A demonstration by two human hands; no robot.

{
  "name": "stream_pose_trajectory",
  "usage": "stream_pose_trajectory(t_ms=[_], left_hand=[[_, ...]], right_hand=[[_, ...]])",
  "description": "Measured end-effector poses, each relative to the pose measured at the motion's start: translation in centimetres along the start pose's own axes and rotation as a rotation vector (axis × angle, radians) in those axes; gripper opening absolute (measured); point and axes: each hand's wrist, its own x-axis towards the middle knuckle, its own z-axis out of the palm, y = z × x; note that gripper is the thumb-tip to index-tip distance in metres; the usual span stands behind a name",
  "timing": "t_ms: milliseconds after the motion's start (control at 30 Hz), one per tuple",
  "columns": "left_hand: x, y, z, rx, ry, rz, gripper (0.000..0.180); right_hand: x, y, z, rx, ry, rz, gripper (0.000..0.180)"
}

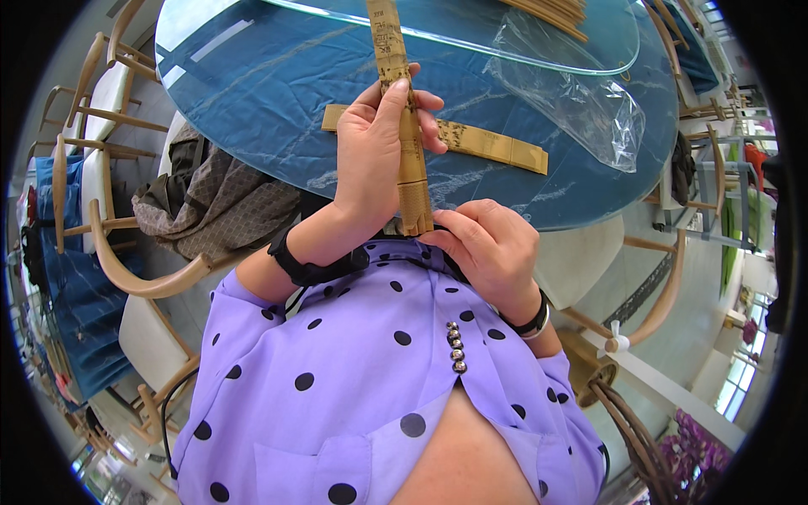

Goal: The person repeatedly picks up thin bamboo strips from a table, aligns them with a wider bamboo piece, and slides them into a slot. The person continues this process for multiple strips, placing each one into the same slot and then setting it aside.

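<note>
My left hand (383, 139) is closed around a long, narrow tan paper sleeve (414, 198) with black print, which looks like a chopstick sleeve. It stands nearly upright in the picture, its far end out of view at the top edge. The near end has a jagged, layered edge. At that end, the thumb and index finger of my right hand (492, 244) are pinched together against its right corner. Behind my left hand a second tan sleeve or flat stack of sleeves (497, 148) lies crosswise on the table, partly hidden by my fingers.
A blue cloth under glass covers the round table (252, 109), with a raised glass disc (471, 38) above it. A clear plastic bag (581, 105) and a bundle of thin wooden sticks (551, 13) lie at the far right. Wooden chairs (151, 282) stand around, one with a patterned jacket (219, 198).
</note>
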Motion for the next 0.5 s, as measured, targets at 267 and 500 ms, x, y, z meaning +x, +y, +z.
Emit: stream_pose_trajectory(t_ms=[267,500], left_hand=[[0.1,-0.1,0.0,-0.088,-0.039,-0.11,0.027],[-0.7,-0.3,0.7,-0.003,-0.048,-0.234,0.031]], right_hand=[[0.3,-0.4,-0.1,-0.118,-0.006,-0.06,0.026],[0.5,-1.0,-0.4,-0.147,-0.037,-0.046,0.021]])
